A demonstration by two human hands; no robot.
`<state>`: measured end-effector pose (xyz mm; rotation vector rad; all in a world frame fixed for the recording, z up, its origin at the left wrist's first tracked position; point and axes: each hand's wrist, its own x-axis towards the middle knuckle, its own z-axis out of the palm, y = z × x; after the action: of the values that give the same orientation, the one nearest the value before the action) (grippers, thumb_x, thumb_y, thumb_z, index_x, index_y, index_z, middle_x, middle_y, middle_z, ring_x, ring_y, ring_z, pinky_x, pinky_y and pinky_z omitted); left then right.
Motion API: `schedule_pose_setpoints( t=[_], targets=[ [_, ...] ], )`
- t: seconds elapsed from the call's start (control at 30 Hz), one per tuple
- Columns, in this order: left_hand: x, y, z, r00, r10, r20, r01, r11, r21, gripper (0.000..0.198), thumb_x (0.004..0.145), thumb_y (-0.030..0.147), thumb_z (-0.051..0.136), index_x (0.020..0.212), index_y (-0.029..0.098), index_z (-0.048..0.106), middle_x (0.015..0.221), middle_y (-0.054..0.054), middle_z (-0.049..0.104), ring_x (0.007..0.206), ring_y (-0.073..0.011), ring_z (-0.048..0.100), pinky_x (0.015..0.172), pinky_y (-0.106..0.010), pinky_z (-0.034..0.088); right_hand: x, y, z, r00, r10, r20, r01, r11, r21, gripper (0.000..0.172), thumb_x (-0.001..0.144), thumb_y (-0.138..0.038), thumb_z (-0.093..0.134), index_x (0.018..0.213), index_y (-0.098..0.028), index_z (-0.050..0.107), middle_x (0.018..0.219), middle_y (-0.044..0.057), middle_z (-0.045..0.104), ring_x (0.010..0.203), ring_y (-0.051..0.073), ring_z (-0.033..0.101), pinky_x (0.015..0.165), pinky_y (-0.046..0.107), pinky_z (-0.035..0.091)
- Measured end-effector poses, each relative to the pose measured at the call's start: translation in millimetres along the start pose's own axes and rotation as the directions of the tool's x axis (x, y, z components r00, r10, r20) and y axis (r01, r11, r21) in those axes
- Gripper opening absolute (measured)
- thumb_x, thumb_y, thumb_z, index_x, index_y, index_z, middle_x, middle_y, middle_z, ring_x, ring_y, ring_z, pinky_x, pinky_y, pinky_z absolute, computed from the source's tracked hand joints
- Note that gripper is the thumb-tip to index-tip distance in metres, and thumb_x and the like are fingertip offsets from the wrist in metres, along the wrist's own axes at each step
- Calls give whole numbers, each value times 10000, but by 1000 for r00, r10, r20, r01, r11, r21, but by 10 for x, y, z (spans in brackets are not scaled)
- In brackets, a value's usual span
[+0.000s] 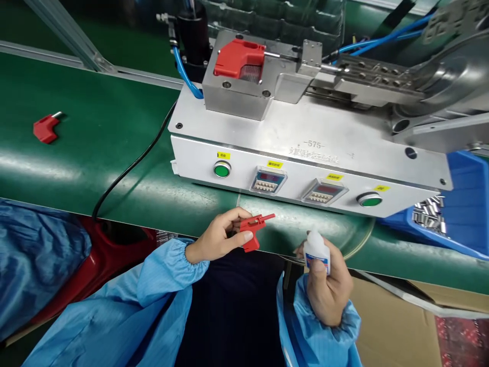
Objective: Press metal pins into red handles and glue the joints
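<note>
My left hand (223, 234) is closed on a small red plastic part (250, 242), shaped like a pistol, with a thin red stem pointing right. In my right hand (330, 288) I grip a white squeeze bottle (316, 250) with a blue and red label, its tip pointing up. The two hands are apart, over the near edge of the green table. Beyond them, a larger red plastic piece (240, 58) sits in the metal block of a bench machine (305, 137), with a metal rod meeting its right side.
Another red part with a metal pin (46, 127) lies on the green table (126, 112) at left. A black cable (133, 165) runs over the table's front edge. A blue bin (466, 204) at right holds many metal sleeves (430, 214). A cardboard box (393, 316) stands below.
</note>
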<state>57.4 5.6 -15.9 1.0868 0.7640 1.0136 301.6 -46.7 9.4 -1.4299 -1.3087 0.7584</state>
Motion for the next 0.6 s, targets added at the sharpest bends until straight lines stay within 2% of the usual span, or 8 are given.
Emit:
schedule_pose_setpoints(
  t=[0.1, 0.17, 0.3, 0.4, 0.6],
  targets=[
    [-21, -22, 0, 1000, 1, -26, 1, 997, 77, 351, 995, 498, 769, 1097, 167, 712, 853, -23, 705, 691, -136, 617, 648, -230, 515, -33, 73, 137, 992, -37, -121, 49, 994, 101, 335, 1005, -492, 747, 1207, -225, 729, 784, 10, 677, 588, 169, 605, 578, 306, 522],
    [-41, -30, -1, 999, 2, -41, 2, 993, 120, 347, 1004, 499, 755, 1094, 166, 717, 820, -14, 687, 675, -133, 592, 639, -232, 493, -44, 97, 220, 989, -34, -146, 47, 995, 84, 314, 971, -475, 784, 1149, -220, 734, 791, 15, 680, 575, 168, 605, 555, 302, 510],
    [-56, -33, 3, 999, 5, -48, 2, 989, 151, 319, 1015, 468, 746, 1099, 162, 714, 815, -16, 696, 669, -132, 600, 638, -234, 492, -27, 20, 292, 991, -61, -118, 56, 997, -51, 315, 959, -500, 778, 1054, -200, 768, 820, 33, 714, 573, 162, 607, 513, 283, 479],
    [-46, -34, 12, 999, 27, -39, -22, 992, 121, 284, 1012, 430, 755, 1101, 164, 708, 832, -19, 716, 678, -133, 634, 640, -225, 515, 6, -80, 308, 993, -103, -59, 94, 986, -137, 270, 954, -462, 793, 1033, -204, 780, 848, 33, 743, 615, 167, 636, 556, 287, 512],
    [-30, -30, 14, 998, 59, -27, -57, 995, 78, 224, 1005, 363, 771, 1106, 175, 702, 851, -15, 740, 678, -128, 670, 635, -206, 537, 21, -90, 294, 987, -148, -64, 135, 975, -177, 208, 956, -383, 810, 1076, -216, 779, 850, 18, 750, 612, 156, 631, 578, 282, 516]
  ],
)
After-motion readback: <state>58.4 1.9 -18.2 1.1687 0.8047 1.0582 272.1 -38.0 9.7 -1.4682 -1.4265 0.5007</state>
